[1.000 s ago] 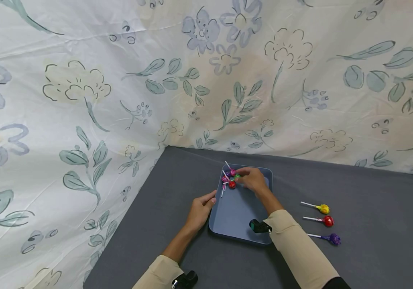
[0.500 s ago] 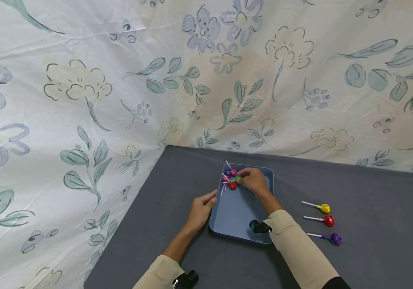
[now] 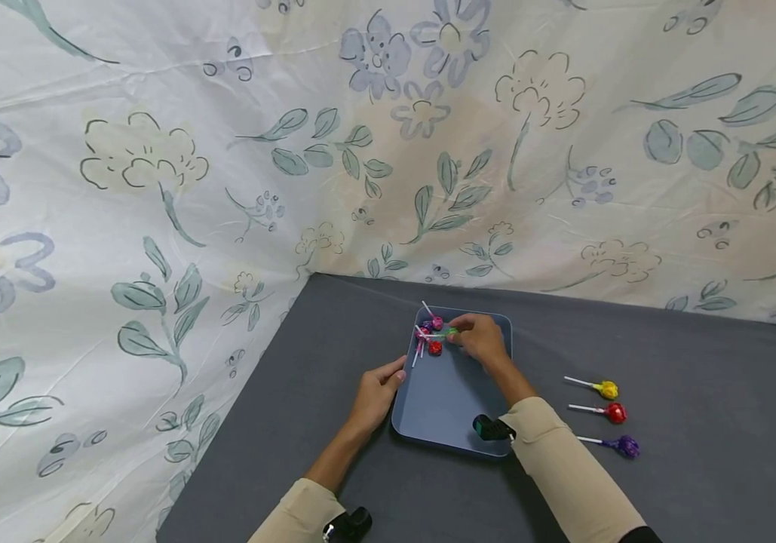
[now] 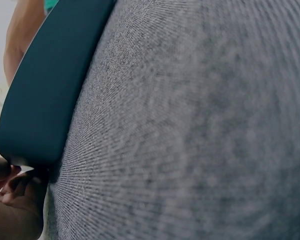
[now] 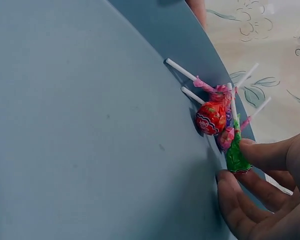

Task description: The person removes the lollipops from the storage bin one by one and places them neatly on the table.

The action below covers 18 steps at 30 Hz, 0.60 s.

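Note:
A blue-grey tray (image 3: 449, 400) lies on the dark cloth, with several lollipops bunched in its far left corner. My right hand (image 3: 481, 339) is over the tray and pinches a green lollipop (image 5: 236, 156) by its wrapped head between thumb and fingers. Its white stick points left in the head view, across the bunch. Beside it sit a red lollipop (image 5: 210, 118), pink ones and a purple one partly hidden behind them. At the tray's left rim my left hand (image 3: 374, 396) holds the edge between thumb and fingers; the left wrist view shows only part of that hand.
To the right of the tray lie a yellow lollipop (image 3: 606, 390), a red-headed lollipop (image 3: 615, 412) and a purple lollipop (image 3: 627, 446), sticks pointing left. A floral cloth (image 3: 360, 188) hangs behind and along the left side of the table.
My right hand has shifted slightly right with the green lollipop, whose stick now shows more clearly across the bunch. My left hand stays at the tray's rim.

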Motion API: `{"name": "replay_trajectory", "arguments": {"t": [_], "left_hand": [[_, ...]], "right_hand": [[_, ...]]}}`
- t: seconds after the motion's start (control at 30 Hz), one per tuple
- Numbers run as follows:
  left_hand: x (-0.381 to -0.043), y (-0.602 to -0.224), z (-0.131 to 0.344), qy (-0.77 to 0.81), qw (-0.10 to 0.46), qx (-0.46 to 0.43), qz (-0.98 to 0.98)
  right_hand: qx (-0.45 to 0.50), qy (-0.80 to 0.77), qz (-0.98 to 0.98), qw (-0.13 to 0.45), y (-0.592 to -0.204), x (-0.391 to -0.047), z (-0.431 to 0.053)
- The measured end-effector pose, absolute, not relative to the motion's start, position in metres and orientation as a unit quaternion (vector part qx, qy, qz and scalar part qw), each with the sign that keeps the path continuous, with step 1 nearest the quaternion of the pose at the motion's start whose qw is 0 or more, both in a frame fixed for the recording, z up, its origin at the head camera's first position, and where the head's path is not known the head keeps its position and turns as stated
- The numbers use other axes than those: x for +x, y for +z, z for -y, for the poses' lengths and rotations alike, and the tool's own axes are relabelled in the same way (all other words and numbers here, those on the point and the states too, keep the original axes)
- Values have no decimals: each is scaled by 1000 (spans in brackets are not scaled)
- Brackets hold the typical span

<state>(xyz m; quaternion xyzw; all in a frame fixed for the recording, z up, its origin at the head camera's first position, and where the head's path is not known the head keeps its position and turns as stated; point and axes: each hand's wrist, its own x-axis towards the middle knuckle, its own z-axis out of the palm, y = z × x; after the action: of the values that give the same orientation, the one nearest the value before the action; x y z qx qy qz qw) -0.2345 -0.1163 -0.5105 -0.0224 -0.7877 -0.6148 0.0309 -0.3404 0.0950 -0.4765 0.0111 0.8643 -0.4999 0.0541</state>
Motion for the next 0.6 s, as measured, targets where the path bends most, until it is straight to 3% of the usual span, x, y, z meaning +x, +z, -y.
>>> {"name": "replay_trajectory", "arguments": {"t": [0.6], "left_hand": [[-236, -511, 116, -623, 30, -25, 782]], "right_hand": [[3, -549, -834, 45, -468, -330, -107]]}}
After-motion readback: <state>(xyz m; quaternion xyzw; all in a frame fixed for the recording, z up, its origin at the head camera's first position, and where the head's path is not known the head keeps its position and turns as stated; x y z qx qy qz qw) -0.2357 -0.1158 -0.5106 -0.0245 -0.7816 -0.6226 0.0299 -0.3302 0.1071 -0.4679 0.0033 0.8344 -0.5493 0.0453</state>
